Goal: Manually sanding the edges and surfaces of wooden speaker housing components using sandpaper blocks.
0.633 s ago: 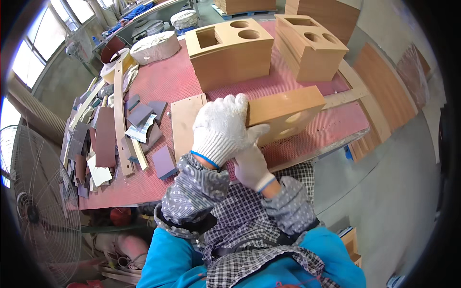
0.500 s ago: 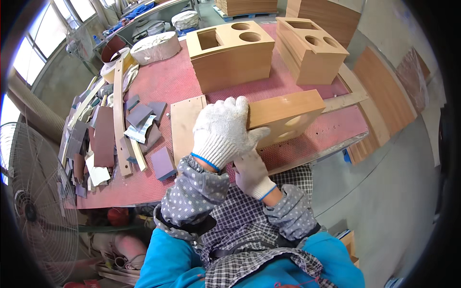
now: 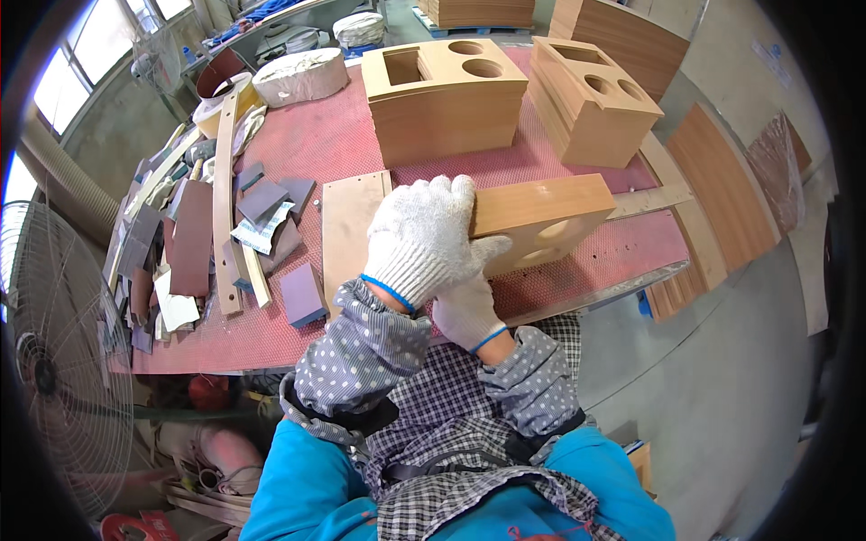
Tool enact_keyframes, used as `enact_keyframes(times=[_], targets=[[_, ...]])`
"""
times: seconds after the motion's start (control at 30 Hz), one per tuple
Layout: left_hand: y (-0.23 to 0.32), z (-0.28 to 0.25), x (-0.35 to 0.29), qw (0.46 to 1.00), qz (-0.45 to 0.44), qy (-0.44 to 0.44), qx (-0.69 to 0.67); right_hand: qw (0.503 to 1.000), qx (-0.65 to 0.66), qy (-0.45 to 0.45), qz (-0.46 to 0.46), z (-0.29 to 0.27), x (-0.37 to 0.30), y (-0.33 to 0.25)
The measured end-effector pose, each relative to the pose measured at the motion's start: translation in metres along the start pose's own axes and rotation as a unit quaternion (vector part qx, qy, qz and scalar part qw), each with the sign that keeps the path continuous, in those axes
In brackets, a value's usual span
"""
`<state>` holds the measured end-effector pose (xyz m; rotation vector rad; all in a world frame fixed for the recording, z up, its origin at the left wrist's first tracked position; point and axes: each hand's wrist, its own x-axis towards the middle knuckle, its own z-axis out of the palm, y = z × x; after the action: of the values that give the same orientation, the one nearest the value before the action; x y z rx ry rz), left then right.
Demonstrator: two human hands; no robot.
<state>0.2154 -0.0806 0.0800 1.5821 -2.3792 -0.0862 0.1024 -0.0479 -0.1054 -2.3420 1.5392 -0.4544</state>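
Note:
A light brown wooden box-like piece (image 3: 548,216) with round cutouts in its near side stands on edge at the table's front. My left hand (image 3: 422,236), in a white knit glove with a blue cuff edge, is closed over its left end, thumb along the near side. Just below, my right hand (image 3: 469,314), gloved alike, is at that same end. Its fingers are hidden behind my left hand, so whether they hold anything does not show. A flat pale board (image 3: 347,212) lies left of my left hand.
Two wooden boxes (image 3: 446,122) (image 3: 595,113) with cutout tops stand farther back on the red mesh-covered table (image 3: 298,135). Sanding blocks (image 3: 302,296), sandpaper pieces (image 3: 192,236) and a long wooden strip (image 3: 225,207) crowd the left. A caged fan (image 3: 63,361) stands at lower left.
My right hand has shifted slightly away from me and to the left, closer beneath my left hand. My left hand keeps its hold on the wooden piece. The whole view has shifted a little.

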Motion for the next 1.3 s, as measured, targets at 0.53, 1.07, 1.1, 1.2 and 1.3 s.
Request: enact_keyframes(times=[0.53,1.07,1.1,1.2,1.3], targets=[[-0.011,0.006,0.0,0.999,0.012,0.037,-0.009,0.984,-0.028,0.106,-0.14,-0.003,-0.03,-0.006],[-0.01,0.006,0.002,0.999,0.001,0.037,-0.008,0.997,-0.018,-0.003,-0.075,-0.017,-0.007,-0.004],[-0.01,0.005,0.002,1.0,0.005,0.029,-0.007,0.995,-0.001,-0.098,-0.002,-0.021,-0.002,-0.007],[-0.012,0.008,0.004,0.999,0.001,0.033,-0.021,0.995,0.009,0.058,-0.081,-0.013,-0.02,-0.004],[-0.014,0.008,-0.002,0.998,-0.001,0.054,-0.036,0.981,0.002,0.127,-0.149,-0.003,-0.034,-0.004]])
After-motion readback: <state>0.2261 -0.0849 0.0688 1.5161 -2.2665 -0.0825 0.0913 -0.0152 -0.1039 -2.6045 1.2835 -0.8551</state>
